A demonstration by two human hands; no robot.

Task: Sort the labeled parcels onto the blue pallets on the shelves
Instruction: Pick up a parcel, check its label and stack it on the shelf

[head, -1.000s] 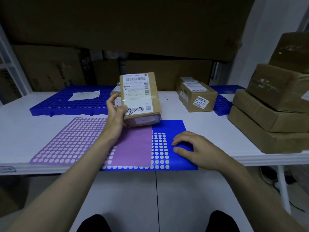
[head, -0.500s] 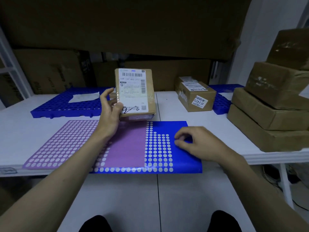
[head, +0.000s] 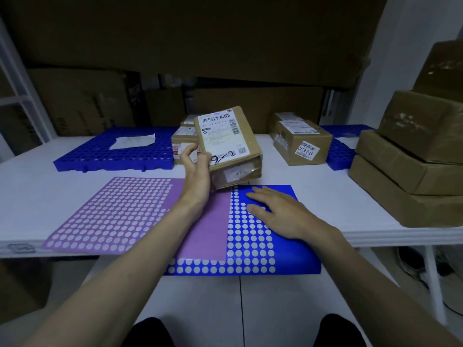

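Right hand [head: 280,216] lies flat, fingers spread, on the blue dotted sheet [head: 295,249] at the shelf's front edge. Left hand [head: 198,169] grips a tilted brown parcel [head: 229,146] above mid-shelf: white barcode label, black scrawl, taped end. Blue pallet [head: 100,154] sits back-left.

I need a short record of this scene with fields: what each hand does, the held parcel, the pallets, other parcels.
left hand: grips held parcel, lifted and tilted
right hand: flat on blue dotted sheet
held parcel: brown box, white barcode label up
left blue pallet: holds one white paper
right blue pallet: partly hidden
parcel between pallets: on white shelf
stacked parcels: far right
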